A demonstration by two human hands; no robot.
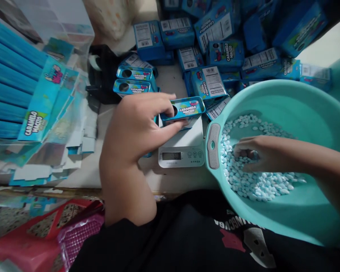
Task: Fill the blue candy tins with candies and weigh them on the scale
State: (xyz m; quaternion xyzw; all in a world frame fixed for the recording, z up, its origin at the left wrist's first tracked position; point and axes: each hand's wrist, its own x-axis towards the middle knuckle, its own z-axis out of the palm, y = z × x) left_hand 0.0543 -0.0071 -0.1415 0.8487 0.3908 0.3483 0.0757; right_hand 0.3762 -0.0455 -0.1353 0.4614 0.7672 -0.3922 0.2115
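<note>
My left hand (147, 121) is closed around a blue candy box (188, 109) marked "Caramelo Macizo", with a dark round hole in its top face. That box is at a small white digital scale (181, 156); whether it rests fully on the plate is hidden by my fingers. Inside a turquoise tub (308, 215), my right hand (253, 153) dips into pale blue and white candies (268, 185). Its fingertips are partly buried among them, fingers curled. Two more boxes of the same kind (133, 87) stand just behind my left hand.
Filled-looking blue boxes (226, 53) are heaped at the back. Flat blue cartons (34, 109) and cut card pieces lie at the left. A black tape dispenser-like object (102, 75) stands between. Below the table edge is a red plastic chair or stool (31, 238).
</note>
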